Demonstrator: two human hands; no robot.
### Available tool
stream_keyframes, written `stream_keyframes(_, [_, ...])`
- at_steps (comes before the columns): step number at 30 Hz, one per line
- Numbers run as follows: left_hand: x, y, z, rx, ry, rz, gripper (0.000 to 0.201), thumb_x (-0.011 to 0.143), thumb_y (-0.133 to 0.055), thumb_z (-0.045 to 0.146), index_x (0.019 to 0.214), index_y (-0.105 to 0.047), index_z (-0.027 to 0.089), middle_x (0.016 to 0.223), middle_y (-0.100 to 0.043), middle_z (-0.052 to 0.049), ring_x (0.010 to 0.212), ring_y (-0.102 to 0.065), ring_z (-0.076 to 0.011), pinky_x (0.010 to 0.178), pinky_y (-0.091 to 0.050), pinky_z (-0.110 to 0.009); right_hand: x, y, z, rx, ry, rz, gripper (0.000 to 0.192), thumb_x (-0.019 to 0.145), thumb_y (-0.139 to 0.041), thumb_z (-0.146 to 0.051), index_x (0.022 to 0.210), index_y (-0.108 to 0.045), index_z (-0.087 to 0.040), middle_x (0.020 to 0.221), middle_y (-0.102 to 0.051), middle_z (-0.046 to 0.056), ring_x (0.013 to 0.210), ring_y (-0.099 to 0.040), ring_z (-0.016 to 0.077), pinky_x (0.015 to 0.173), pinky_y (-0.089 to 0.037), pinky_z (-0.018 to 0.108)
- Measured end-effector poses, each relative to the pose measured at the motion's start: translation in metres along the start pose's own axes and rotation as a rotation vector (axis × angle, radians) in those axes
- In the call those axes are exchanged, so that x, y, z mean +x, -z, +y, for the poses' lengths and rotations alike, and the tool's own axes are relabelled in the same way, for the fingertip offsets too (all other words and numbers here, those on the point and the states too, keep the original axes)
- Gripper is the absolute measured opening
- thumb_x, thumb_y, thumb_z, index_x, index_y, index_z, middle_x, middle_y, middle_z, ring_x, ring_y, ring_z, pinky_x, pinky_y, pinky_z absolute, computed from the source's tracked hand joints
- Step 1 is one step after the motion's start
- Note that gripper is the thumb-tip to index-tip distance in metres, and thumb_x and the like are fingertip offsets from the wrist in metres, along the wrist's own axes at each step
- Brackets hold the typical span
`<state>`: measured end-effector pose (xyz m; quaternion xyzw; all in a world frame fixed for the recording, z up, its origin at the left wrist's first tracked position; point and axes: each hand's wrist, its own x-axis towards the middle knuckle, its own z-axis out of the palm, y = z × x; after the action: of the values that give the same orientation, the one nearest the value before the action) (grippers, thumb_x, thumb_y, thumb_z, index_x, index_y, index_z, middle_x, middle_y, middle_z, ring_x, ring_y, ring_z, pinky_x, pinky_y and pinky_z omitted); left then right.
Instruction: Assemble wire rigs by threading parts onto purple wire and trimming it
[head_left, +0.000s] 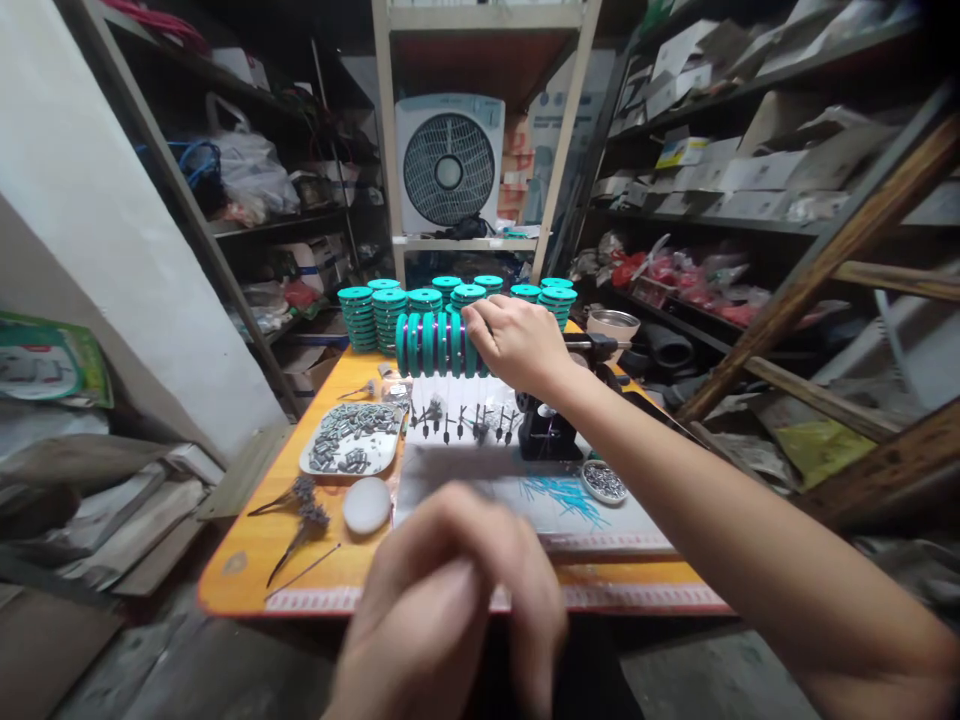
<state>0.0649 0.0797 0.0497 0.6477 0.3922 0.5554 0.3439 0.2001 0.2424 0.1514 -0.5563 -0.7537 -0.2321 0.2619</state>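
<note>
Spools (428, 345), teal ones, sit in a row on a rod (591, 342) above the counter (262, 535), right grip (521, 340) curled over their right-hand end, left grip (450, 595) blurry up front, and I can't tell if either's pinching anything.

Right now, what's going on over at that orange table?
The person's right hand is on the visible right end of a row of round teal spools; small dark pieces hang beneath it. The left hand, blurred, is curled near the camera; whether it holds anything is unclear. Stacks of round teal spools stand behind.
</note>
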Motion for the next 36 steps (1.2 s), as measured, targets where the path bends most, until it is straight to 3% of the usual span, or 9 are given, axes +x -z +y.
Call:
stream_keyframes(4, [0.057,-0.017,-0.022,-0.334,0.302,-0.282,0.048,0.095,-0.048,0.036,0.138,-0.046,0.014,0.065,-0.059,0.001,0.043,-0.044,-0.0077,0.044,-0.036,-0.022,0.001,0.001,0.003,0.007,0.011,-0.002,0.049,0.103,-0.025,-0.045,0.098,-0.066,-0.019,0.094,-0.068,0.008,0.083,-0.059,0.0212,0.066,-0.031,0.031])
stream_keyframes(11, [0.098,-0.046,-0.047,-0.192,0.308,-0.249,0.057,0.090,-0.053,0.032,0.142,-0.040,0.013,0.053,-0.053,0.006,0.036,-0.036,-0.0072,0.041,-0.028,-0.020,0.000,0.000,0.003,0.026,0.002,0.009,0.050,0.103,-0.024,-0.045,0.100,-0.065,-0.017,0.096,-0.068,0.010,0.085,-0.058,0.0225,0.068,-0.031,0.031])
stream_keyframes(16, [0.113,-0.050,-0.056,-0.048,0.230,-0.175,0.023,0.081,-0.063,0.025,0.099,-0.068,0.011,0.058,-0.059,0.000,0.051,-0.047,-0.0122,0.054,-0.035,-0.024,-0.002,0.001,0.003,0.060,-0.003,0.015,0.049,0.103,-0.025,-0.045,0.103,-0.065,-0.018,0.099,-0.068,0.010,0.089,-0.059,0.0242,0.071,-0.033,0.032])
stream_keyframes(19, [0.105,-0.040,-0.053,-0.023,0.169,-0.138,0.010,0.079,-0.066,0.025,0.080,-0.069,0.015,0.078,-0.066,-0.005,0.072,-0.055,-0.0166,0.070,-0.040,-0.027,-0.002,-0.001,0.003,0.091,-0.009,0.016,0.049,0.103,-0.025,-0.045,0.104,-0.065,-0.016,0.100,-0.068,0.012,0.092,-0.059,0.0259,0.074,-0.035,0.033])
stream_keyframes(22, [0.086,-0.027,-0.044,-0.068,0.158,-0.121,0.013,0.083,-0.065,0.030,0.082,-0.066,0.017,0.089,-0.065,-0.005,0.088,-0.055,-0.0183,0.082,-0.040,-0.028,0.002,-0.003,0.004,0.139,0.003,0.010,0.051,0.103,-0.025,-0.046,0.107,-0.065,-0.015,0.105,-0.068,0.014,0.098,-0.059,0.0276,0.080,-0.039,0.036])
stream_keyframes(27, [0.045,-0.013,-0.030,-0.262,0.311,-0.215,0.031,0.094,-0.050,0.043,0.105,-0.056,0.015,0.071,-0.052,0.001,0.063,-0.049,-0.0111,0.061,-0.041,-0.023,-0.007,0.024,0.018,0.292,0.095,0.061,0.039,0.105,-0.025,-0.032,0.132,-0.052,-0.023,0.135,-0.058,0.004,0.122,-0.051,0.0198,0.100,-0.038,0.034])
stream_keyframes(30, [0.020,-0.004,-0.028,-0.450,0.489,-0.264,0.043,0.094,-0.051,0.045,0.126,-0.049,0.017,0.067,-0.041,0.006,0.047,-0.026,-0.0044,0.045,-0.022,-0.018,-0.048,0.051,0.030,0.486,-0.047,0.259,0.030,0.102,-0.035,-0.030,0.112,-0.061,-0.018,0.115,-0.065,0.008,0.105,-0.059,0.0197,0.091,-0.044,0.034])
stream_keyframes(33, [-0.004,0.006,-0.029,-0.583,0.659,-0.272,0.042,0.093,-0.056,0.043,0.125,-0.052,0.018,0.064,-0.035,0.007,0.049,-0.020,-0.0037,0.045,-0.016,-0.017,-0.109,0.056,0.031,0.542,-0.303,-0.001,0.032,0.095,-0.052,-0.043,0.077,-0.062,-0.018,0.066,-0.062,0.003,0.065,-0.059,0.0180,0.072,-0.047,0.035])
stream_keyframes(36, [-0.025,0.013,-0.035,-0.559,0.661,-0.213,0.040,0.092,-0.058,0.043,0.126,-0.049,0.022,0.062,-0.042,0.007,0.048,-0.023,-0.0035,0.045,-0.017,-0.016,-0.172,0.038,0.010,0.945,-0.520,-0.147,0.035,0.082,-0.070,-0.041,0.107,-0.057,-0.019,0.088,-0.069,0.006,0.077,-0.065,0.0195,0.073,-0.052,0.035])
